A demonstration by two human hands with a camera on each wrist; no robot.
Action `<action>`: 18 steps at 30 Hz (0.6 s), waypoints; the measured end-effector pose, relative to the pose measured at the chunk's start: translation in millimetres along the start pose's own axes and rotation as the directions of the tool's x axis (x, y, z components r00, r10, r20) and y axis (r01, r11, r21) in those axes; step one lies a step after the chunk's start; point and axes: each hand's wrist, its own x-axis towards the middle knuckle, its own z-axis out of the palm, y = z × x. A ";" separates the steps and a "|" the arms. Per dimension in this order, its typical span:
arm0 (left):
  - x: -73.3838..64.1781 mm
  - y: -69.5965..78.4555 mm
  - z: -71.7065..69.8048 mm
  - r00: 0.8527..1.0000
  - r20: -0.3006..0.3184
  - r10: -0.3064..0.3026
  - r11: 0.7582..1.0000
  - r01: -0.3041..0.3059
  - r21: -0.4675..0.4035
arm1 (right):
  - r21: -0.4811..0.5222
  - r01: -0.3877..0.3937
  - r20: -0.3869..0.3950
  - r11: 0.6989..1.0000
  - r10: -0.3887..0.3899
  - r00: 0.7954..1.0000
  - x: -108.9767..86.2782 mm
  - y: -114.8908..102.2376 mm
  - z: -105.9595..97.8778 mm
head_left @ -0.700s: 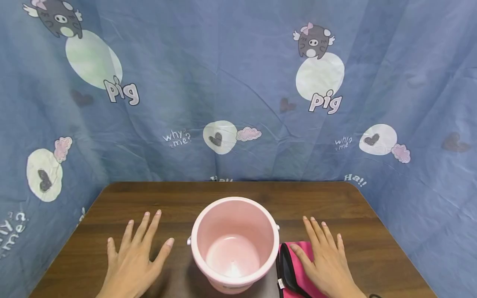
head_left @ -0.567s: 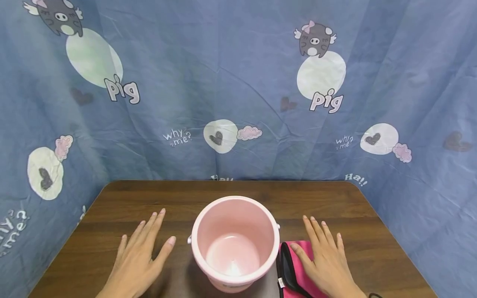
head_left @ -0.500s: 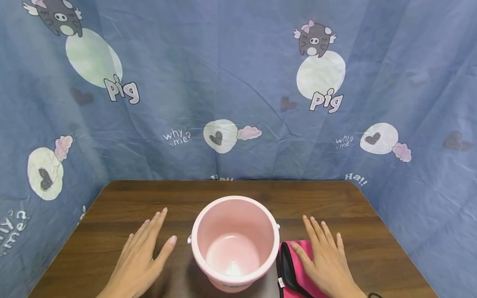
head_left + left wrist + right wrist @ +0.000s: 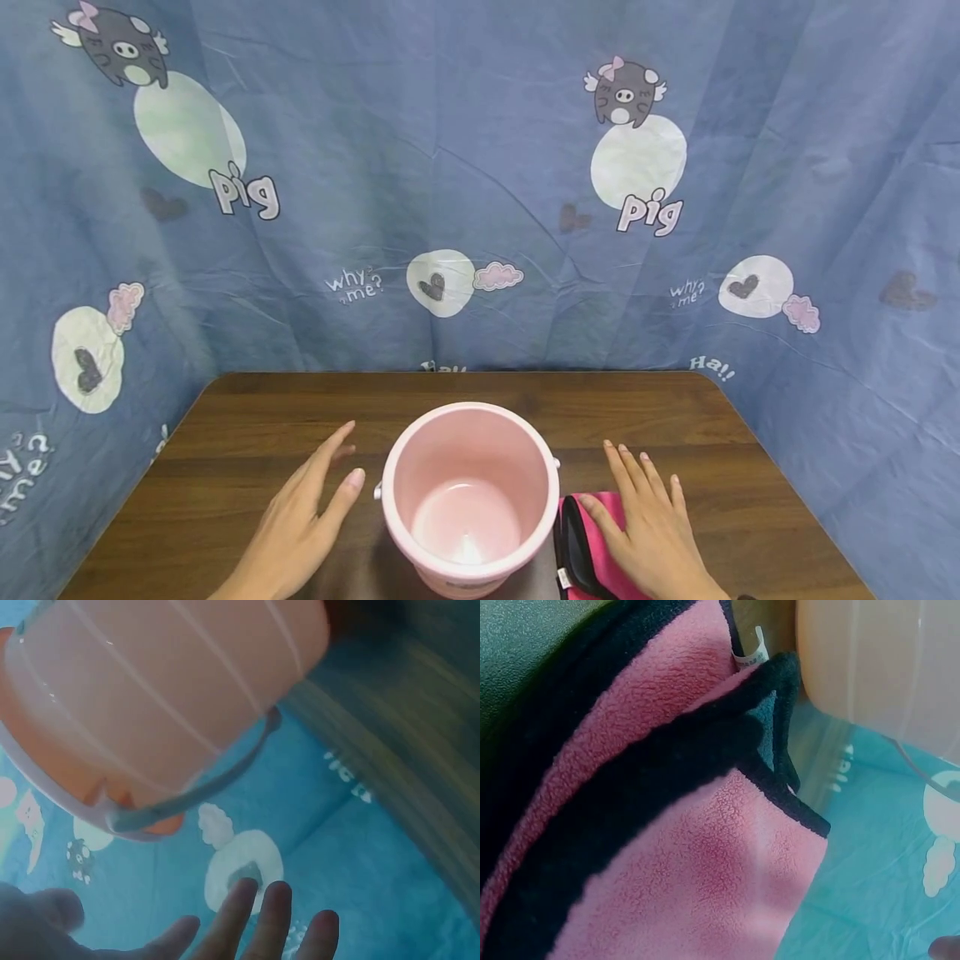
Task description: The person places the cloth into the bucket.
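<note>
Left hand [image 4: 288,529] and right hand [image 4: 658,542], fingers loosely extended, flank an upright pink bucket [image 4: 468,446] on a wood-grain table [image 4: 225,433].
The head view shows the bucket's inside; the left wrist view, its lowered handle [image 4: 196,798]. Only the right wrist view reveals the fleecy folds of the black-edged pink cloth [image 4: 697,862] below the right hand; contact is unclear.

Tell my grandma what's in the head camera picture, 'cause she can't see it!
A pink bucket stands on a wooden table between a person's left hand and right hand, neither touching it. A pink-and-black cloth lies beside the bucket, near the right hand, and a blue sheet with cartoon pigs hangs behind.
</note>
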 end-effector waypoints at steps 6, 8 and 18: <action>2.5 6.7 3.6 0.999 0.035 -0.010 0.997 0.012 -0.075 | 0.003 -0.014 0.011 1.000 0.014 1.000 -0.5 1.4 0.0; 3.0 9.6 5.2 0.999 0.040 -0.002 0.996 0.005 -0.086 | -0.004 -0.019 0.021 1.000 0.019 1.000 -1.2 1.9 0.3; 1.1 17.9 13.6 0.998 0.025 0.055 0.993 -0.052 -0.107 | -0.030 -0.025 0.035 0.999 0.026 0.999 -4.3 2.6 1.8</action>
